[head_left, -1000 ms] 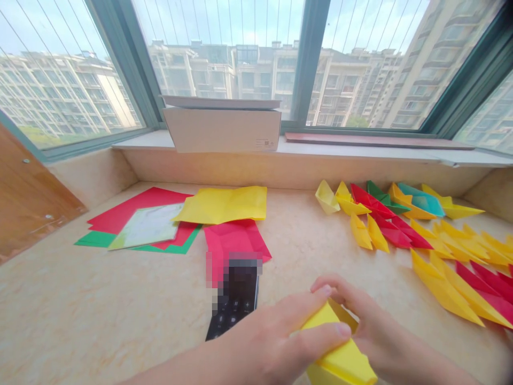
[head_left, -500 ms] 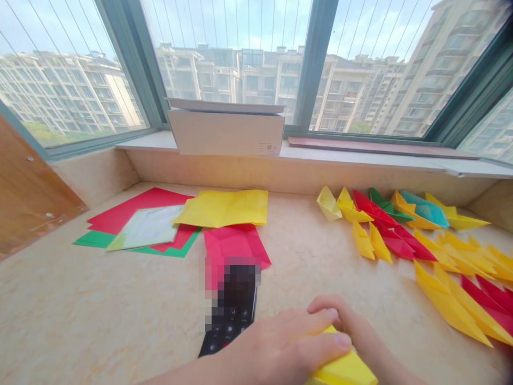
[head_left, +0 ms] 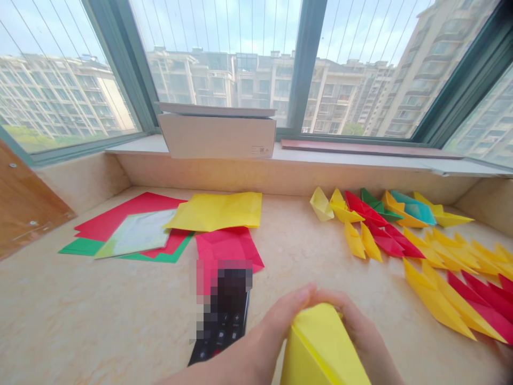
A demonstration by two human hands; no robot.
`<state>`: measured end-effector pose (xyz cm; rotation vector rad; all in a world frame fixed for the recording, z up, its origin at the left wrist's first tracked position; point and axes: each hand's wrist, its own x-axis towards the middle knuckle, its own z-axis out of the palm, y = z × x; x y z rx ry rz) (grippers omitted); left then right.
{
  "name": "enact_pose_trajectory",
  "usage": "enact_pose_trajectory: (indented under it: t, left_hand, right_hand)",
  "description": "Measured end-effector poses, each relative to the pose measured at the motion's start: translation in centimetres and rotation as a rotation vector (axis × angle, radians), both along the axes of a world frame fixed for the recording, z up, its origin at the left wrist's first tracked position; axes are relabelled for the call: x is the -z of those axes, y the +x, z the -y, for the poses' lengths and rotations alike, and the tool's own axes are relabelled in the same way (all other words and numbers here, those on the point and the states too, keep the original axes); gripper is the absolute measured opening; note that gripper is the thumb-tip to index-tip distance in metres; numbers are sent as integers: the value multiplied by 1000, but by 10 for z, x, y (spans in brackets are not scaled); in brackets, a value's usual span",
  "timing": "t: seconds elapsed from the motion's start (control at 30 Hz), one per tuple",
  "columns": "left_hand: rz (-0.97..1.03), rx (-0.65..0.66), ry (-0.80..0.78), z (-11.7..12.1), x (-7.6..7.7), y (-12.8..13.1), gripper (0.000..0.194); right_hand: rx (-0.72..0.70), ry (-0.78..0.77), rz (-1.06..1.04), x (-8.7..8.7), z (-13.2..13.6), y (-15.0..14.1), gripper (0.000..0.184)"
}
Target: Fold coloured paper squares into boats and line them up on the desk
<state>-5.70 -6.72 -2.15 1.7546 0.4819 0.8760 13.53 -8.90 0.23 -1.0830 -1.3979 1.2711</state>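
Fingers (head_left: 301, 297) of the left hand (head_left: 269, 332) and the right hand (head_left: 363, 327) curl closed around a piece of folded yellow paper (head_left: 323, 347), bracing it from either side, their tips coming together at its far end. The piece stands at the near edge of the view, its lower part cut off. Just left of the hands, a black remote control (head_left: 227, 327) lies on the worktop (head_left: 104, 313), its upper end blurred into blocks. Beyond it is a creased pinkish-red sheet (head_left: 232, 247), partly under a yellow sheet (head_left: 218, 212). Farther left, a pale green-and-white packet (head_left: 138, 231) rests over red sheets (head_left: 120, 214) and green sheets (head_left: 82, 247). Well to the right sit rows of origami boats (head_left: 436, 299), mostly yellow and red, with one green and one light blue in the back row. Behind everything, a white box (head_left: 216, 138) and a reddish-brown strip (head_left: 368, 148) rest on the windowsill (head_left: 136, 144).
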Motion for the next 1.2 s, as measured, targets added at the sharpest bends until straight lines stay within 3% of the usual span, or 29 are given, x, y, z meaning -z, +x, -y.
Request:
enact_pose_trajectory:
  t: [0.1, 0.17, 0.23, 0.33, 0.4, 0.53, 0.7, 0.77, 1.0, 1.2]
  left_hand:
    - [3, -151, -143, 2, 11, 8, 83]
    - [9, -202, -176, 2, 9, 8, 77]
    - [-10, -269, -160, 2, -1, 5, 75]
    - [-52, -378, -189, 3, -21, 2, 55]
    - [-18, -365, -300, 2, -32, 4, 47]
    - [77, -266, -562, 0, -40, 9, 52]
    - [156, -51, -738, -2, -47, 7, 57]
    - [143, -33, -754, -2, -49, 7, 57]
    - [71, -304, -754, 3, -46, 16, 49]
    - [103, -218, -725, 3, -45, 13, 51]
  right_hand:
    - [20, 96, 93, 6, -4, 3, 27]
    - [7, 199, 146, 8, -7, 6, 27]
    - [2, 279, 190, 9, -10, 9, 26]
    - [45, 277, 227, 6, -14, 8, 24]
    - [52, 165, 197, 1, -19, 7, 26]
    - [-41, -134, -31, -8, -33, 8, 33]
    - [-99, -350, -234, -8, -44, 15, 40]
    - [-106, -373, -239, -7, -46, 16, 41]
    - [-10, -172, -34, -4, -41, 10, 38]
    - [-49, -242, -77, -3, -42, 11, 39]
